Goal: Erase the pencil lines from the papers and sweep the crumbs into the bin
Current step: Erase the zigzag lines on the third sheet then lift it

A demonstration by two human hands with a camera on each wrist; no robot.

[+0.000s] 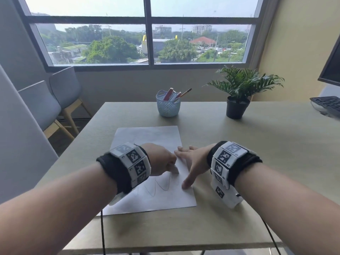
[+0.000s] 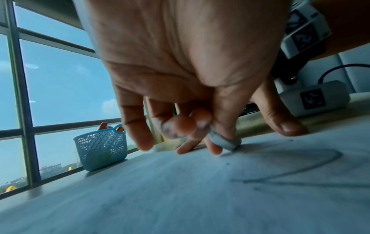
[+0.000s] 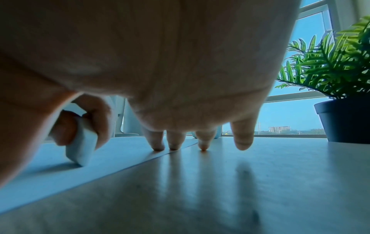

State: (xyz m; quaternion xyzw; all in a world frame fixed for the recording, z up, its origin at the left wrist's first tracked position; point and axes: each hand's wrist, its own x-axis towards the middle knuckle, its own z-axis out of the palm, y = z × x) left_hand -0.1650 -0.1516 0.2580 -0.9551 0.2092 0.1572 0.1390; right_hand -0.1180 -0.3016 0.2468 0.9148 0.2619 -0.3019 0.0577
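White eraser (image 3: pixel 81 148) near paper (image 1: pixel 147 137)'s right edge

From my feed, bare table (image 1: pixel 239 153) lay open at three o'clock of the paper (image 1: pixel 147 137), and a narrower strip at nine. At twelve the basket (image 1: pixel 168 105) blocked the far edge; the plant (image 1: pixel 237 100) stood at two. A keyboard (image 1: pixel 327 104) closed the far right corner.
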